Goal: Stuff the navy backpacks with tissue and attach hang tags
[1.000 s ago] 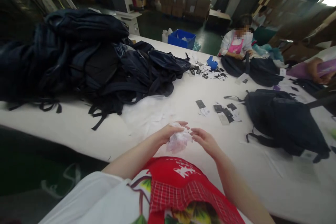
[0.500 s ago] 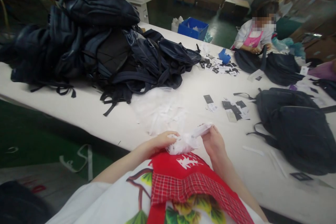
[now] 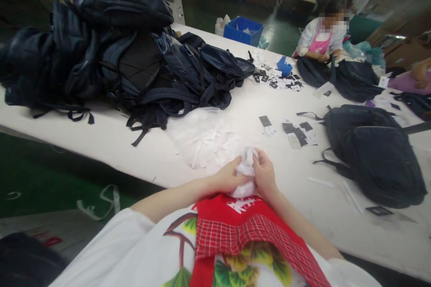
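Note:
Close to my red apron, at the table's near edge, my left hand (image 3: 229, 176) and my right hand (image 3: 264, 172) are both closed around a crumpled bundle of thin white material (image 3: 245, 169). The left holds it from its left side, the right from its right and upper side. What exactly the bundle is made of is too blurred to tell. Just beyond my hands, loose white strips and thin sheets (image 3: 210, 141) lie spread on the table.
Dark backpacks (image 3: 141, 63) are heaped at the left. More backpacks (image 3: 380, 157) lie at the right on the white table (image 3: 289, 206). Black and white tags (image 3: 298, 132) lie mid-table. Beyond are a blue bin (image 3: 243, 31) and a person (image 3: 319, 40) handling a dark bag.
My hands have come closer together, and the white piece that my right hand held out to the right is now gathered into the bundle. The camera view has shifted slightly.

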Available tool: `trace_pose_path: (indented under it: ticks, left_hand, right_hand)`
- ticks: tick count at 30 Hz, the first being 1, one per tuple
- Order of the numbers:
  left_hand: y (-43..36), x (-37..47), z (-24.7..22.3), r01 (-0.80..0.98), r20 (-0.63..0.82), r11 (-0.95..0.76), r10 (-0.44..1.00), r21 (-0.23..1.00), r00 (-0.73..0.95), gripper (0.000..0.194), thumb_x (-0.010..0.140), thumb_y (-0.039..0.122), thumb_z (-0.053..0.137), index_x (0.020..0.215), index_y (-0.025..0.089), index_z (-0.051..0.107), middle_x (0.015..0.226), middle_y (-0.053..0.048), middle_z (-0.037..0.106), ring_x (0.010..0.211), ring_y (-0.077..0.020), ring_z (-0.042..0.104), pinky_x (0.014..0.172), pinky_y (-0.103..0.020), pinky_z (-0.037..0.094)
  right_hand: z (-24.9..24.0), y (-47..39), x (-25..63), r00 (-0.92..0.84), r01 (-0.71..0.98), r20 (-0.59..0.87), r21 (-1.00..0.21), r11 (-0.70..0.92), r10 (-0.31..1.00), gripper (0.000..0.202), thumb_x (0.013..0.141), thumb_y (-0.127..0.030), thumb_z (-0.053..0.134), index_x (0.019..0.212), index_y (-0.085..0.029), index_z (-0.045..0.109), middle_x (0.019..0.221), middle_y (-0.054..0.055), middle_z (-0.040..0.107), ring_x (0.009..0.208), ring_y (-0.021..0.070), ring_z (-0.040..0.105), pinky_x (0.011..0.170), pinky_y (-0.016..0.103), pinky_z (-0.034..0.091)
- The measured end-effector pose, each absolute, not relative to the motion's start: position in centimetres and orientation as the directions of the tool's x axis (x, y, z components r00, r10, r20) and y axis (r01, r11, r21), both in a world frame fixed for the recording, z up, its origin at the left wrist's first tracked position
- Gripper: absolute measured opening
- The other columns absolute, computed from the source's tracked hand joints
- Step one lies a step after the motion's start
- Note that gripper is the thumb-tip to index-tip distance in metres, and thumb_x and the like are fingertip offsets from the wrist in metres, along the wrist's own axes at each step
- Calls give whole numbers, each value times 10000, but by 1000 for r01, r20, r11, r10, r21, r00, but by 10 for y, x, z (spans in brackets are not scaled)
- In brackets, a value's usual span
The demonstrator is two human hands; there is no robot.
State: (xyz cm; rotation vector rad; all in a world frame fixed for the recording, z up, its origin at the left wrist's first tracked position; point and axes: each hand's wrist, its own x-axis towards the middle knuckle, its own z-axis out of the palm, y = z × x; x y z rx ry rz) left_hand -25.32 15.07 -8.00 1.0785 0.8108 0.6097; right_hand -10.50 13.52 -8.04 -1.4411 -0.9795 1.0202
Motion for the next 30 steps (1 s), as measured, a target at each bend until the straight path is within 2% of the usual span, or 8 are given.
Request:
trace_pose_path:
  ticks: [3, 7, 12, 15, 18, 22, 27, 30]
  left_hand:
    - [163, -260, -93, -205, -386, 512, 808, 834, 445, 413, 629, 440, 782, 871, 128, 658, 802, -52, 677, 732, -189, 596, 707, -309, 451]
    - [178, -277, -104, -322, -424, 552, 818, 769, 389, 426, 526, 404, 841, 777, 116, 653, 708, -27, 655, 636, -152, 565, 631, -282, 428]
    - [186, -297, -108, -295, -402, 510, 844, 808, 356, 388, 529, 368, 843, 746, 101, 661, 669, -19, 646, 609, -138, 555, 616, -263, 417]
    - [186, -316, -110, -237, -408, 484, 860, 842, 307, 377, 526, 315, 827, 802, 108, 674, 704, -19, 661, 629, -138, 563, 616, -247, 416]
    - [178, -335, -111, -156, -411, 494, 831, 855, 375, 388, 557, 310, 802, 873, 121, 680, 731, -12, 661, 647, -131, 560, 619, -230, 416]
    - [163, -348, -111, -84, -394, 520, 734, 850, 552, 523, 604, 307, 794, 1083, 141, 666, 988, -54, 703, 891, -192, 617, 791, -261, 460]
    - [155, -340, -108, 47, -387, 469, 664, 882, 639, 525, 673, 416, 755, 1110, 136, 678, 1060, -72, 716, 972, -241, 625, 887, -316, 460]
    - [158, -326, -106, 121, -388, 410, 668, 904, 635, 468, 700, 464, 729, 1036, 138, 715, 1029, -77, 731, 953, -260, 637, 875, -340, 474]
  right_hand:
    - [-80, 142, -88, 314, -76, -123, -992, -104, 942, 359, 824, -500, 601, 1031, -209, 637, 1024, 62, 685, 861, 185, 634, 830, 348, 508]
    - [-79, 134, -83, 75, 233, -141, -960, -155, 987, 406, 718, -451, 732, 1031, -196, 688, 906, 64, 716, 809, 205, 642, 766, 329, 509]
    - [-76, 127, -91, -55, 467, -237, -865, -184, 970, 371, 818, -516, 580, 666, -197, 694, 523, -5, 572, 530, 151, 520, 542, 270, 402]
    - [-72, 132, -83, 78, 517, -86, -848, -114, 993, 392, 836, -521, 553, 644, -201, 674, 532, -9, 555, 557, 151, 509, 569, 271, 391]
    - [-75, 140, -81, 258, 352, -17, -929, -110, 966, 328, 792, -524, 617, 793, -209, 710, 774, 23, 688, 751, 188, 598, 692, 284, 459]
    - [-94, 141, -100, 266, -56, -379, -924, -378, 886, 450, 843, -585, 494, 999, -223, 711, 831, 49, 732, 718, 219, 654, 624, 328, 516]
    - [-115, 138, -132, 347, 84, -402, -887, -455, 848, 309, 795, -504, 559, 681, -243, 680, 708, 56, 719, 742, 250, 663, 654, 331, 520]
    - [-111, 150, -142, 371, 102, -342, -909, -404, 863, 322, 784, -507, 542, 804, -218, 683, 841, 66, 741, 835, 253, 663, 718, 327, 522]
